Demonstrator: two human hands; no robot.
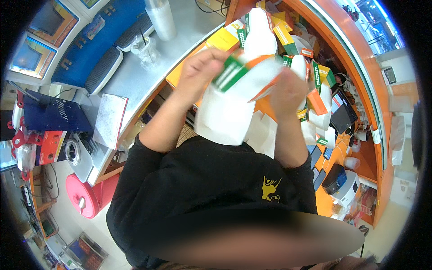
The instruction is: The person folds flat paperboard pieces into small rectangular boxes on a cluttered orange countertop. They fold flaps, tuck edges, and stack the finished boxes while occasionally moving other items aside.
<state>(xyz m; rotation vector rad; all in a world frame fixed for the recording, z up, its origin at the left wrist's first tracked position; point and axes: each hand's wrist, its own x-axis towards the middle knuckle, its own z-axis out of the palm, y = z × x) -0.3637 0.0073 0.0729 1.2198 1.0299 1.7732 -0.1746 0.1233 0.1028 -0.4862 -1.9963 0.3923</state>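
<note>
In front of my chest, a white paper carton with green and orange panels (231,74) is held up between my two hands, blurred by motion. My left hand (203,72) pinches its green end, thumb and fingers closed. At the other end my right hand (289,92) is bent closed around the carton's orange-edged side; its fingertips are smeared. Below the carton, a larger white paper piece (225,114) hangs close to my shirt. Beyond my hands lies a heap of similar cartons, with a white one (261,38) standing up and a yellow one (222,40) near my left hand.
An orange counter (324,198) curves round my right, carrying a black device (343,112) and a white machine (346,186). On the grey counter (173,49) to my left are stacked plastic cups (161,20) and a notebook (110,118). A pink bin (85,193) stands at lower left.
</note>
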